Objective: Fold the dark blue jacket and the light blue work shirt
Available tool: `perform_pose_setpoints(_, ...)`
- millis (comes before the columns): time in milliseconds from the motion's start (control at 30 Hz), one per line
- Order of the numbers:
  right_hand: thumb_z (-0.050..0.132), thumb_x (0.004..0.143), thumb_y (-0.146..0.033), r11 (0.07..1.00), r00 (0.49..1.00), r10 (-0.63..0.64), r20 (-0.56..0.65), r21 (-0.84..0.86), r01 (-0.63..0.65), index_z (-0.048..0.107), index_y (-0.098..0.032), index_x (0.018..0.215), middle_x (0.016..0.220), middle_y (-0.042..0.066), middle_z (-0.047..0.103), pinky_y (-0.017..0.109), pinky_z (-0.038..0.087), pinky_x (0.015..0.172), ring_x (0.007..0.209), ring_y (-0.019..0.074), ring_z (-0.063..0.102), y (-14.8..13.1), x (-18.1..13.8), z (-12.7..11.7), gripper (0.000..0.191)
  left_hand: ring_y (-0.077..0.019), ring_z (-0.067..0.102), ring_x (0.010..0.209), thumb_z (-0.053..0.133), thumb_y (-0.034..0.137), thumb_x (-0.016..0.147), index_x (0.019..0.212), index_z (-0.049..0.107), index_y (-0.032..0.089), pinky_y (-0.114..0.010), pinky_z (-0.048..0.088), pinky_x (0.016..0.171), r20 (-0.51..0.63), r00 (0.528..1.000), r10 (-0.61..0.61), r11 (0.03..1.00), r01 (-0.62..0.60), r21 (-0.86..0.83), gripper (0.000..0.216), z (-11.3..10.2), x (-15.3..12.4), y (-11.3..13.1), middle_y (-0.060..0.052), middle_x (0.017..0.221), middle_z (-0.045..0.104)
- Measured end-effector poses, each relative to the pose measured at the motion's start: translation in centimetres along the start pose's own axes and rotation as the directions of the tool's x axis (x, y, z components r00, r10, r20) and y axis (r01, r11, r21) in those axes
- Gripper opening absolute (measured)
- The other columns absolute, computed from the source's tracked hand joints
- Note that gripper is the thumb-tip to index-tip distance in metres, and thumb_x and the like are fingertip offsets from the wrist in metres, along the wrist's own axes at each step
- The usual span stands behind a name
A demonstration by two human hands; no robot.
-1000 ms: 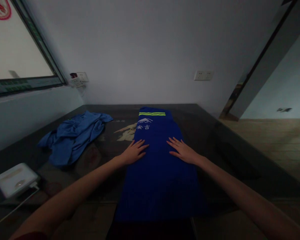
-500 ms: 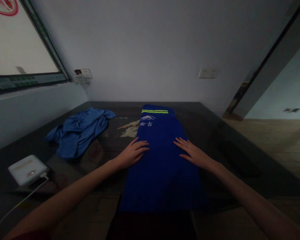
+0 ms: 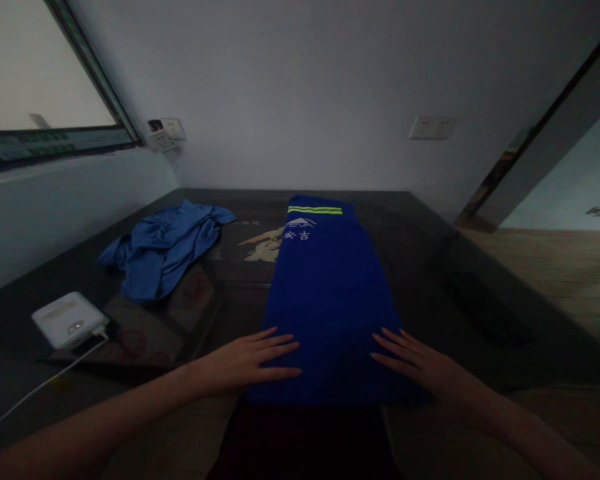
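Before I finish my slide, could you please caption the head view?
Left hand and right hand rest on a folded blue garment, a crumpled garment at left.

Plain interior room, either domestic or a small office; the view does not settle which. Ahead of the fingers, the dark desk meets a smooth pale wall. Mains fittings mark a wired building: a double socket plate ahead and right of the fingers, a wall socket ahead and left. A framed window lies far to their left, a plank floor well to their right.
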State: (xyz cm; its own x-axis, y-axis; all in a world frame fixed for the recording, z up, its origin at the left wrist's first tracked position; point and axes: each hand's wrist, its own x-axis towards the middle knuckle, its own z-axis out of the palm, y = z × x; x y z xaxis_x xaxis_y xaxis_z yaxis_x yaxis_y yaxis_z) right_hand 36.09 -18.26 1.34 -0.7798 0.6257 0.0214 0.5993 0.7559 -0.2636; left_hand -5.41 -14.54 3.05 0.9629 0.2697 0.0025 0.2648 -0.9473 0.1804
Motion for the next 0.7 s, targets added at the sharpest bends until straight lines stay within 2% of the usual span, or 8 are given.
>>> perform_pose_setpoints(100,0.054,0.079,-0.007,0.991,0.995,0.009,-0.102,-0.131,-0.023,0.025,-0.031,0.148,0.151,0.006,0.032,0.053,0.027,0.112,0.139,0.0259,0.026,0.0,-0.4,1.4,0.078,-0.0223,0.034,0.137,0.038,0.006,0.094,0.147,0.025,0.028,-0.047,0.03,0.113,-0.111,0.993,-0.036,0.998,0.041,0.045,0.059,1.2,0.0,-0.2,-0.008,0.146,0.041)
perform_pose_setpoints(167,0.046,0.079,-0.002,0.985,0.987,-0.021,-0.161,-0.173,-0.007,0.026,-0.031,0.147,0.149,0.004,0.037,0.05,0.031,0.111,0.138,0.0236,0.03,0.1,-0.4,1.8,0.077,-0.0211,0.036,0.136,0.036,0.009,0.096,0.147,0.026,0.026,-0.045,0.031,0.113,-0.157,0.987,-0.043,0.998,0.05,0.041,0.055,1.6,-0.1,-0.2,-0.007,0.144,0.045)
perform_pose_setpoints(333,0.042,0.084,-0.008,0.975,0.975,-0.11,-0.194,-0.212,0.068,0.029,-0.03,0.146,0.144,0.004,0.044,0.044,0.04,0.107,0.133,0.0226,0.039,0.6,-0.2,1.1,0.068,-0.0217,0.035,0.137,0.036,0.011,0.094,0.147,0.025,0.023,-0.047,0.03,0.114,-0.128,0.992,-0.014,1.0,0.015,0.007,0.056,1.2,-0.3,-0.3,-0.009,0.146,0.042)
perform_pose_setpoints(533,0.037,0.092,-0.013,0.988,0.973,-0.098,-0.209,-0.135,0.071,0.033,-0.034,0.144,0.137,0.001,0.053,0.039,0.039,0.108,0.125,0.018,0.049,1.0,-0.2,-0.1,0.056,-0.0199,0.038,0.135,0.031,0.012,0.095,0.147,0.026,0.022,-0.043,0.031,0.114,-0.131,0.991,-0.001,0.994,-0.014,-0.111,0.053,-0.3,-0.1,-0.6,-0.007,0.143,0.046)
perform_pose_setpoints(700,0.037,0.095,-0.015,0.98,0.97,-0.122,-0.211,-0.182,0.084,0.034,-0.034,0.143,0.142,0.003,0.047,0.042,0.039,0.108,0.133,0.0204,0.038,1.0,-0.2,0.3,0.052,-0.0215,0.038,0.135,0.034,0.012,0.094,0.146,0.03,0.022,-0.044,0.032,0.113,-0.09,0.996,0.02,0.993,-0.03,-0.117,0.053,-0.5,0.1,-1.0,-0.009,0.144,0.045)
